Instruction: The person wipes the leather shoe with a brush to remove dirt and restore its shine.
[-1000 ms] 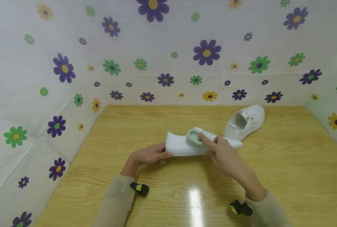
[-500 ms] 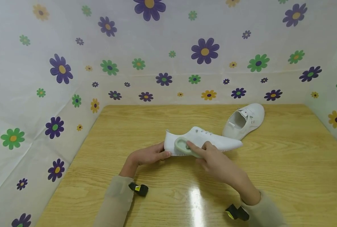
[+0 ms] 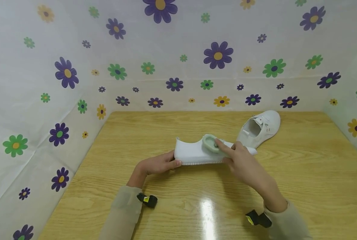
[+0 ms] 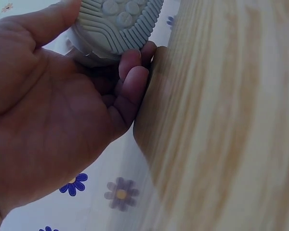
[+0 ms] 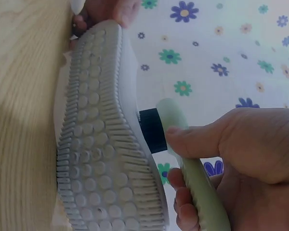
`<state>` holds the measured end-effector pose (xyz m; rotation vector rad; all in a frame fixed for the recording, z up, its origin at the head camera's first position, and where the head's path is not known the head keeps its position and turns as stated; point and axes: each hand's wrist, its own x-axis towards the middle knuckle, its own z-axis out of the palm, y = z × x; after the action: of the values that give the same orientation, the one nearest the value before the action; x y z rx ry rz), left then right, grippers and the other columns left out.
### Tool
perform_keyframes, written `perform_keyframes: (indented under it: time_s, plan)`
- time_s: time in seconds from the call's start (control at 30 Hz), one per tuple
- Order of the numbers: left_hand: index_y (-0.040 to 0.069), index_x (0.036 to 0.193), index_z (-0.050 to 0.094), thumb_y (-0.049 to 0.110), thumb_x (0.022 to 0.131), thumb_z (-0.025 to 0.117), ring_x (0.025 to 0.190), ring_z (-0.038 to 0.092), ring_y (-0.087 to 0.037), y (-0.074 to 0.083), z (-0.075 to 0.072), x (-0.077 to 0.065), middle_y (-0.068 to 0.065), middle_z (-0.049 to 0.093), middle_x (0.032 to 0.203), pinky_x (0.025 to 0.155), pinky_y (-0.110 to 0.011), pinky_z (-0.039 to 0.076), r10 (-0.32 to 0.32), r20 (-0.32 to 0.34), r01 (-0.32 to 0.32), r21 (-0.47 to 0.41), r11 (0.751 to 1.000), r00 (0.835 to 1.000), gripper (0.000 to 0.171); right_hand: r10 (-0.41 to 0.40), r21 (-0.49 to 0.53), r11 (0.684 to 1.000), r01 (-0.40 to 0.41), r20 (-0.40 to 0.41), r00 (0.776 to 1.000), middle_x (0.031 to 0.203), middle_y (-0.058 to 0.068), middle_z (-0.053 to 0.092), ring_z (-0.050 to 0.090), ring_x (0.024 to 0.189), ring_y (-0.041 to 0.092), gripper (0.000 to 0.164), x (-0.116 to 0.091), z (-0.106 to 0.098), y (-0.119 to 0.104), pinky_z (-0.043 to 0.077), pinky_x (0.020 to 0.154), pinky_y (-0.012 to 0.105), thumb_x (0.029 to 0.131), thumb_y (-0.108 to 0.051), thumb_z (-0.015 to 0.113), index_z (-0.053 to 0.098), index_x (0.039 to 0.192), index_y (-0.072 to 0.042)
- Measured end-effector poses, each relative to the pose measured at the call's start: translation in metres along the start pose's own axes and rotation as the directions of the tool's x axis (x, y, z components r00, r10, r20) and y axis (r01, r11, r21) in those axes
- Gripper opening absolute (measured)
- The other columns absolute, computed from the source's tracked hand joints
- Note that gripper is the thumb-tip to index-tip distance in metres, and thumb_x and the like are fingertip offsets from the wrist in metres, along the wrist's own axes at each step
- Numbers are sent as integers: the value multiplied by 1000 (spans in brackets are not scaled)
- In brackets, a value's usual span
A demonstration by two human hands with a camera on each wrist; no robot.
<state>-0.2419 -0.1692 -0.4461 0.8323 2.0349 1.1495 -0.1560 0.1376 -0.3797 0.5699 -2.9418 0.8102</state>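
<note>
A white lace-up shoe [image 3: 187, 151] lies on its side on the table, toe to the right, its ridged, studded sole [image 5: 96, 144] turned toward the person. At the heel, my left hand [image 3: 158, 164] grips it, with the thumb on the sole edge; the left wrist view shows the heel end of the sole [image 4: 120, 29] between thumb and fingers. My right hand [image 3: 246, 166] holds a pale green scrub brush [image 3: 210, 143], index finger along its top. In the right wrist view its dark bristles [image 5: 153, 130] touch the shoe's upper, around the middle near the laces.
A second white shoe [image 3: 270, 125] stands upright behind, to the right, close to the first shoe's toe. The wood-grain table [image 3: 154, 126] ends at a flower-printed white sheet [image 3: 193, 66] at the back and sides. Black straps [image 3: 258, 219] sit on both wrists.
My right hand slid the brush left and down toward the heel, then back right and up toward the laces. The left hand and both shoes have stayed in place.
</note>
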Motion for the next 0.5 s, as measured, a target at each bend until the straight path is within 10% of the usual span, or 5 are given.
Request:
perform_keyframes:
  time_s: [0.27,0.5]
  plan:
    - [4,133,35,35,107,42,92,45,-22,0,1,1,-8,45,101,83,-37,38,21,4,-21,7,1000,1000,41,-129,62,991,121,129,983,90,8,49,42,73,15,60,-1,13,-14,43,65,26,96,-7,65,43,151,-17]
    - [3,141,32,35,107,43,106,46,-23,0,1,0,-12,47,119,92,-38,39,14,-1,-14,11,1000,1000,48,-104,75,992,98,89,991,92,9,49,43,76,17,62,0,11,-10,43,66,27,94,-5,67,45,150,-19]
